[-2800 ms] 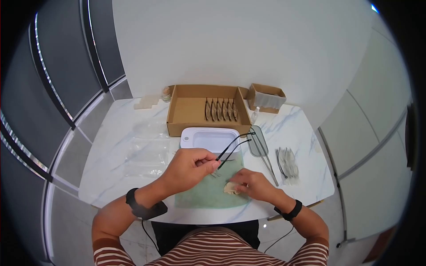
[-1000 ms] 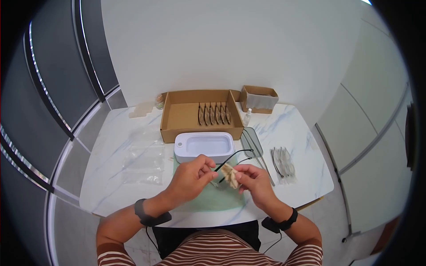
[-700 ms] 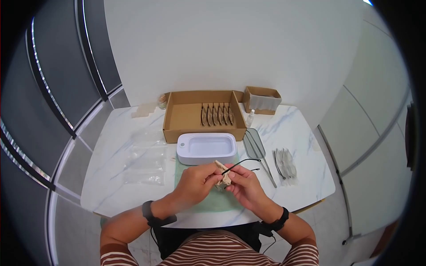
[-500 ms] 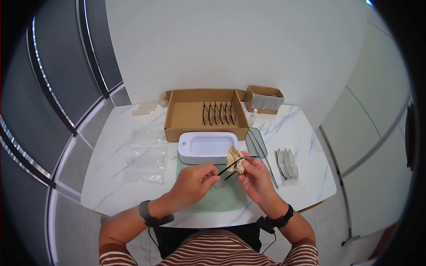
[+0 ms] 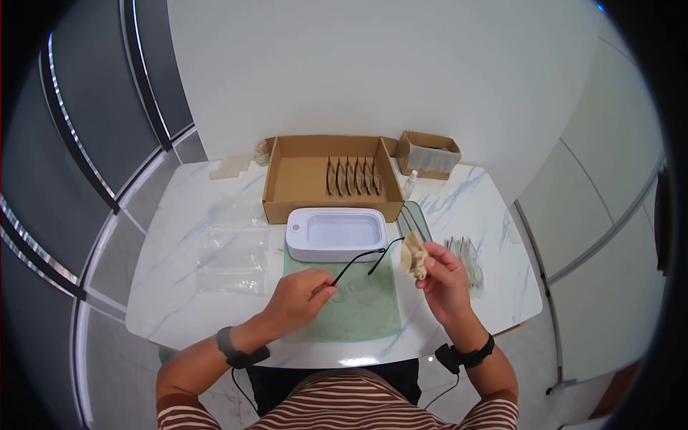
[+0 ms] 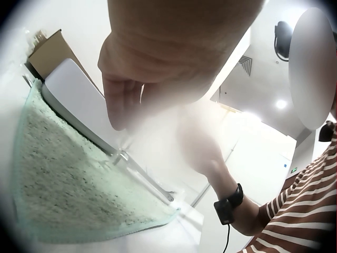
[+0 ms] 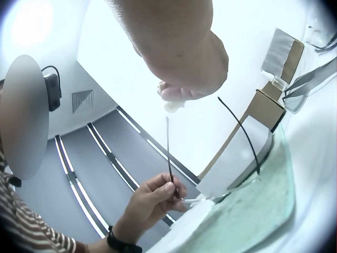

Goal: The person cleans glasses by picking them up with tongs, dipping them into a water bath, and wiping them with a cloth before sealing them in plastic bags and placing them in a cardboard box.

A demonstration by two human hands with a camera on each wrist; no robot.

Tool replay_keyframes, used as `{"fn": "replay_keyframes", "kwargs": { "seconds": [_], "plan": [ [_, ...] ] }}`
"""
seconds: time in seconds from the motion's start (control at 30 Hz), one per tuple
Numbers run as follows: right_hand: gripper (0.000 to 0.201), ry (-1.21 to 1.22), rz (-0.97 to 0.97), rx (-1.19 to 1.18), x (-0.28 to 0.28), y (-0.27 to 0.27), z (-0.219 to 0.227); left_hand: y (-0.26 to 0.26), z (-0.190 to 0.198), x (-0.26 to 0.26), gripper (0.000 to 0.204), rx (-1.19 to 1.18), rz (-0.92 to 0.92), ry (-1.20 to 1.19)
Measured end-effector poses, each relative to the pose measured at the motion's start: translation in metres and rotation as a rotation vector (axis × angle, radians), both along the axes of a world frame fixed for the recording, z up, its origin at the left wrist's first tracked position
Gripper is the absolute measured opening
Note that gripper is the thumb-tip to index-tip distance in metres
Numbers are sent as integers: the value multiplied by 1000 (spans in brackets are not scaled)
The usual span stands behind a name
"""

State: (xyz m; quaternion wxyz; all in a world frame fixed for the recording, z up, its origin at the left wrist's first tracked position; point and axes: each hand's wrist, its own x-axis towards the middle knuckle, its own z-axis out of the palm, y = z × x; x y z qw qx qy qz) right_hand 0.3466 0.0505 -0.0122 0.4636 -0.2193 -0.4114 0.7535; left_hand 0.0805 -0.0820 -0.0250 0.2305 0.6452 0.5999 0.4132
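My left hand pinches a pair of eyeglasses by one side, close over the green mat. The glasses have thin black temples, and their clear front is hard to make out. In the right wrist view the left fingers grip near the base of one temple, while the other temple sticks up freely. My right hand holds a crumpled beige cloth between thumb and fingers, just right of the temple tips. The left wrist view shows the left hand from behind, hiding most of the glasses.
A white ultrasonic cleaner stands behind the mat, before a cardboard box with several dark glasses in a row. Clear bags lie left. A grey-green tray with tongs, a spray bottle and bagged glasses are right.
My right hand has picked the cloth up from the mat, folded it around a temple and drawn it rightward to the tip and off. My left hand has kept the glasses, now lower.
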Motion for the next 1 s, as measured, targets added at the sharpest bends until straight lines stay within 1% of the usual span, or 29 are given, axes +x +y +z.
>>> {"fn": "replay_keyframes", "kwargs": {
  "seconds": [0.07,0.1,0.13,0.2,0.23,0.27,0.33,0.37,0.4,0.47,0.5,0.57,0.6,0.67,0.7,0.77,0.8,0.87,0.9,0.97,1.0],
  "plan": [
    [25,-298,100,10,-4,-8,-8,-3,-6,-3,11,-4,-14,14],
    [25,-427,165,73,-5,-7,-17,-4,-9,-4,10,-6,-29,32],
    [25,-429,164,73,-8,-6,-22,-5,-11,-5,10,-6,-29,30],
    [27,-678,199,509,-18,-8,-26,-7,-15,-6,9,-5,-52,95],
    [30,-833,140,863,-21,-8,-26,-9,-17,-7,9,-5,-50,94],
    [30,-833,142,865,-25,-8,-27,-10,-19,-8,9,-7,-62,101],
    [36,-1107,153,1510,-35,-5,-29,-13,-22,-12,10,-4,-61,105],
    [41,-1155,156,1597,-37,-3,-41,-14,-23,-12,10,-11,-68,108],
    [41,-1153,162,1602,-39,-4,-40,-15,-24,-12,10,-19,-75,110],
    [43,-1328,273,1585,-44,-7,-38,-16,-25,-13,10,-16,-70,110],
    [43,-1325,281,1591,-46,-8,-35,-17,-25,-13,10,-13,-73,115],
    [42,-1287,211,1613,-49,-9,-30,-18,-25,-14,10,-24,-71,125],
    [42,-1287,211,1614,-49,-8,-31,-18,-25,-14,10,-31,-78,139],
    [40,-1291,296,1605,-49,-8,-34,-17,-26,-15,10,-27,-83,154],
    [40,-1293,294,1603,-49,-8,-37,-16,-27,-15,10,-23,-86,169],
    [23,-1303,273,1629,-49,-9,-41,-16,-26,-15,10,-25,-84,167],
    [23,-1302,274,1630,-50,-10,-38,-16,-25,-14,10,-29,-81,164],
    [21,-1218,207,1610,-51,-14,-30,-16,-24,-13,9,-28,-77,151],
    [21,-1219,205,1606,-50,-14,-34,-16,-24,-12,9,-26,-76,139],
    [23,-1314,328,1604,-50,-13,-43,-16,-25,-11,9,-30,-78,139],
    [23,-1312,325,1605,-51,-16,-37,-16,-26,-10,10,-32,-72,136]
  ]
}}
